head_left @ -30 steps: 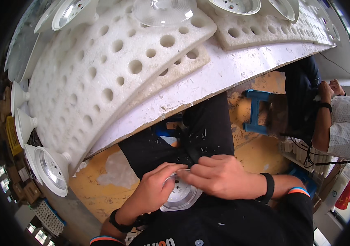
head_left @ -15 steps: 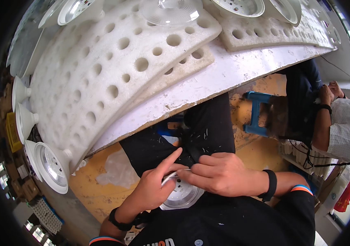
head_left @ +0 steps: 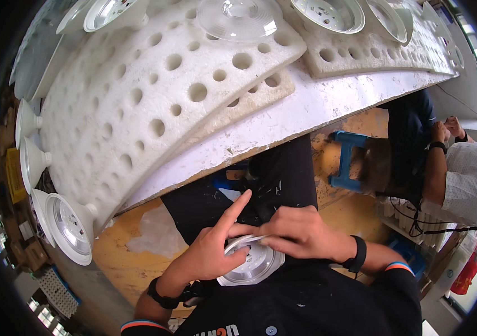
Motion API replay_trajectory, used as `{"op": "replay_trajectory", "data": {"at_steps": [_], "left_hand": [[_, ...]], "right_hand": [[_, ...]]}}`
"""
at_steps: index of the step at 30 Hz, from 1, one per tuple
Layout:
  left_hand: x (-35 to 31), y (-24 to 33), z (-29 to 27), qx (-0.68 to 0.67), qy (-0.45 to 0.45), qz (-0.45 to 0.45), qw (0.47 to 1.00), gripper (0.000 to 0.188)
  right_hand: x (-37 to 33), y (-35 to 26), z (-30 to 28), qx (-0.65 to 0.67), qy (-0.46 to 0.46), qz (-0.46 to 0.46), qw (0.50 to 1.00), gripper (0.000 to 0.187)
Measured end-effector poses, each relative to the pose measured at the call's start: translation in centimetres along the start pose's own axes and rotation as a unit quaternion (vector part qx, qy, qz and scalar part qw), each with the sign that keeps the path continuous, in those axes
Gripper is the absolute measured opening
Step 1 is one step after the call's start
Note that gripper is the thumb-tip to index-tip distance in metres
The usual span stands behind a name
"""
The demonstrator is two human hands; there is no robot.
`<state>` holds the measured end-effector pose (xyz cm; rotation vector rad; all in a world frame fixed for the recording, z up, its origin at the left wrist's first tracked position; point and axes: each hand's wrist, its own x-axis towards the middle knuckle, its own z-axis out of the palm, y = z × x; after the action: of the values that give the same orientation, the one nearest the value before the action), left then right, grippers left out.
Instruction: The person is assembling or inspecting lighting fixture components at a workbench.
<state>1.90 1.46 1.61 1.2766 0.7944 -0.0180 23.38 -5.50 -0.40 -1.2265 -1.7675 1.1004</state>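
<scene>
A round white lamp housing (head_left: 258, 267) sits over the person's lap, just off the near edge of the worktop (head_left: 283, 126). It is held with its open face up, probably so that the silvery inside and its small fittings are in plain sight between the hands, with the thighs beneath as a likely rest.

The left hand (head_left: 211, 253) has its grip clamped on the housing's left side, thumb lapped over the rim; its forefinger points out straight and clear of the housing, so thumb and remaining fingers appear to do the steadying. The right hand (head_left: 302, 235) has its grip pinched together on the far right stretch of the pale rim; whether a thinner part is caught there too is hidden.

On the worktop, a pitted white foam slab (head_left: 154, 106) overlaps a lower one (head_left: 221, 115) along the front. White lamp cups (head_left: 70, 231) line its left edge, necks toward the foam and mouths outward; the foam seems to serve as a soft support. A clear ribbed disc (head_left: 238, 22) lies flat toward the slab's right corner, presumably where it will not scratch.
</scene>
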Motion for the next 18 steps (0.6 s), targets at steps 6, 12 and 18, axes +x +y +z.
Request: {"op": "replay_trajectory", "data": {"at_steps": [6, 12, 18], "left_hand": [[0.4, 0.2, -0.9, 0.025, -0.03, -0.037, 0.999, 0.064], [0.6, -0.4, -0.5, 0.2, 0.13, 0.148, 0.96, 0.008], [0.3, -1.4, -0.8, -0.114, 0.127, 0.023, 0.985, 0.034]], "right_hand": [[-0.3, 0.3, 1.3, 0.139, -0.023, 0.159, 0.977, 0.026], [-0.8, 0.5, 1.5, 0.084, 0.002, 0.117, 0.99, 0.017], [-1.6, 0.5, 2.3, 0.101, 0.021, 0.121, 0.987, 0.017]]}}
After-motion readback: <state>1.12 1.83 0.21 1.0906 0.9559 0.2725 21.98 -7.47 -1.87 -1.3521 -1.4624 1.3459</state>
